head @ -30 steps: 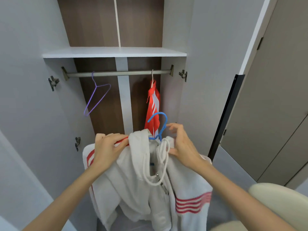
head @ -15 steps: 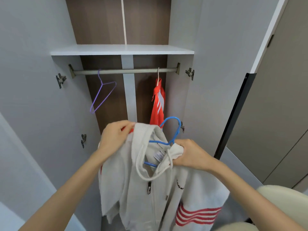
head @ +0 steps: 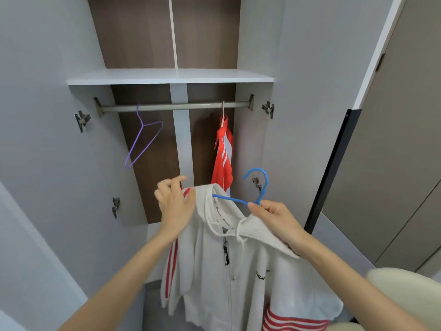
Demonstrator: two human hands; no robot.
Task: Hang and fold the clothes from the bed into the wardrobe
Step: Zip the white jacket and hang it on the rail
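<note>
A: From the head camera, where is the white hoodie (head: 250, 271)?
B: In front of the open wardrobe (head: 167, 76), below the rail (head: 179, 106), draped on the blue hanger (head: 229, 199).
A: And the fingers?
B: The left hand (head: 175, 206) pinches the red-striped shoulder. The right hand (head: 279, 220) has its fingers curled round the hanger under its hook, and round collar cloth too.
A: What's on the rail?
B: A bare purple hanger (head: 142, 125) on the left, a red garment (head: 224, 163) on the right.

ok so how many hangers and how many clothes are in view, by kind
garments: 2 (red jacket with white stripes, white zip hoodie with red stripes)
hangers: 3 (thin purple wire hanger, blue plastic hanger, pale hanger carrying the red jacket)
total: 5
</note>
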